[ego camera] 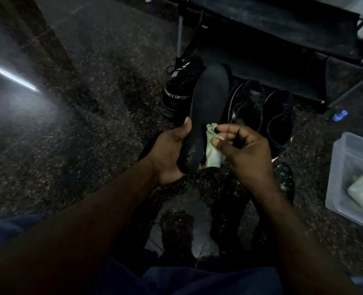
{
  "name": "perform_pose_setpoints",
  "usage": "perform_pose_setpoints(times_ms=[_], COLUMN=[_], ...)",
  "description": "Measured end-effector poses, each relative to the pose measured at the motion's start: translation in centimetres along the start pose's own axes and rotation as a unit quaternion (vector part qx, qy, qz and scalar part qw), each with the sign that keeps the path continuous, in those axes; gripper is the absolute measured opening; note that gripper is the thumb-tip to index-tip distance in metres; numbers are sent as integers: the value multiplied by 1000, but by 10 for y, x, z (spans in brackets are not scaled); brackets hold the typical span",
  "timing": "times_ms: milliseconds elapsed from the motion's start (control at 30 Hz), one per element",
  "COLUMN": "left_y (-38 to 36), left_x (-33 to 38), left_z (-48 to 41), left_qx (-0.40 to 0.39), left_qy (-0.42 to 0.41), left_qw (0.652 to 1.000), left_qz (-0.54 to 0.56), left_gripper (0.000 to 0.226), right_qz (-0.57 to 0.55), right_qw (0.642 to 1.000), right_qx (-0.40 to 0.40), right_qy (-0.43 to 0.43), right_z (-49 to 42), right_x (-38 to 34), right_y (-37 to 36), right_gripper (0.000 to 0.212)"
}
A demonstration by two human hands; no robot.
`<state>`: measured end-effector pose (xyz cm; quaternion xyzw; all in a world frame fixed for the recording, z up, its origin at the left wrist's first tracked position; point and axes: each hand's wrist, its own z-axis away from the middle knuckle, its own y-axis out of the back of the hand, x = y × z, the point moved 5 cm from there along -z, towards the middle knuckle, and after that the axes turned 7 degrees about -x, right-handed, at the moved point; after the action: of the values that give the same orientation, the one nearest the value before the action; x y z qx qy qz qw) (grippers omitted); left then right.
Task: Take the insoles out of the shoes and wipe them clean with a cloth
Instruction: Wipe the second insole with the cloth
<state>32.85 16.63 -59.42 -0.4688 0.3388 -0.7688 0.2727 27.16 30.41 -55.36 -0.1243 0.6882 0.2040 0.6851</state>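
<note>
My left hand (167, 152) grips the heel end of a long black insole (208, 103), which points up and away from me. Pressed against the insole's right edge near the heel is a small pale green cloth (213, 149), pinched in my right hand (244, 150). Behind the insole, black shoes stand on the floor: one marked SPORT (176, 92) to the left, two more (267, 116) to the right. Another dark insole-like shape (282, 184) lies on the floor below my right hand, partly hidden by my wrist.
A dark metal-framed rack (282, 39) stands behind the shoes. A clear plastic tub (346, 167) holding a pale cloth sits at the right edge. Two small blue objects (340, 115) lie on the speckled dark floor. My knees fill the bottom.
</note>
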Motion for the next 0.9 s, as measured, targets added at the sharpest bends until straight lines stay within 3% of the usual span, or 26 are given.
perform_pose_setpoints(times_ms=[133, 233, 333, 500, 700, 900], left_y=[-1, -4, -6, -4, 2, -4], left_x=[-4, -7, -8, 0, 6, -6], left_z=[-1, -1, 0, 2, 5, 2], left_qx=[-31, -23, -21, 19, 37, 37], left_qy=[20, 21, 15, 3, 10, 18], left_qw=[999, 999, 1000, 1000, 999, 999], left_qz=[7, -18, -6, 17, -1, 13], left_gripper=[69, 67, 67, 75, 85, 79], right_qz=[123, 256, 318, 304, 270, 388], right_qw=[990, 950, 923, 938, 950, 908], right_qx=[41, 71, 61, 34, 3, 60], right_qy=[58, 165, 208, 161, 156, 143], right_z=[6, 12, 17, 27, 40, 23], right_x=[-4, -11, -10, -2, -8, 0], right_y=[-3, -8, -20, -41, -56, -38], right_gripper=[19, 19, 22, 25, 9, 13])
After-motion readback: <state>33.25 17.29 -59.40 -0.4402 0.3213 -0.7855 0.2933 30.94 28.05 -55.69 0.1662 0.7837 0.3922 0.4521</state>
